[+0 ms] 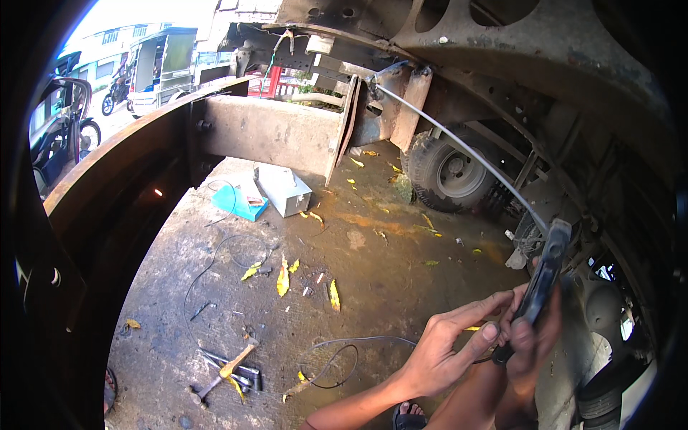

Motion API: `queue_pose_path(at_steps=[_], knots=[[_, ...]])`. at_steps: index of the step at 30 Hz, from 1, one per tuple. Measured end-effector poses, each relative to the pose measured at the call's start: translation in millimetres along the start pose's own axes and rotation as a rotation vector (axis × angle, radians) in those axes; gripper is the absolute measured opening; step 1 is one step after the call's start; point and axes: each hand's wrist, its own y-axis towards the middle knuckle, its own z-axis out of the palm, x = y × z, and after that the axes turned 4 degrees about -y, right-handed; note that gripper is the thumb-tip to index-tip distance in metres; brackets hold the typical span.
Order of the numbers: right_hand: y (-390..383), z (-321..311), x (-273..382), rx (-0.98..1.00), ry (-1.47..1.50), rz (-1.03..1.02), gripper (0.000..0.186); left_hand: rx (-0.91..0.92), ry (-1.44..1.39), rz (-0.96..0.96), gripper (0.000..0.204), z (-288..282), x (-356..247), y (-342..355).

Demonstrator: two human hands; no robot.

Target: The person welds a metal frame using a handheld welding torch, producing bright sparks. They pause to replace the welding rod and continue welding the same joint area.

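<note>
While right fingers (524, 335) grip clamp (543, 282), left fingers (476, 308) bent, hold unclear, hammer (223, 373), beam (272, 132) leftward

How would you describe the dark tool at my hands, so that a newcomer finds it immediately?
Start at the large black-tyred wheel with a pale rim, upper right. Go down and right to your bare left hand and right hand: the dark, elongated tool tilts in the right one. Only it carries a long, thin grey rod from its upper end.

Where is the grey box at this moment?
In the head view, the grey box stands on the ground, left of centre, just right of the blue box.
</note>
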Motion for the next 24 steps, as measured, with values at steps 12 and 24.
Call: queue_pose_path(at_steps=[12,24], knots=[[-12.1,-15.6,-28.0,0.039,-0.512,-0.4,0.097,-0.002,-0.087,-0.027,0.053,1.6,1.5,-1.7],[8.7,1.2,-41.1,0.012,-0.739,-0.749,0.096,-0.154,-0.291,-0.087,0.074,0.2,31.9,-8.4]])
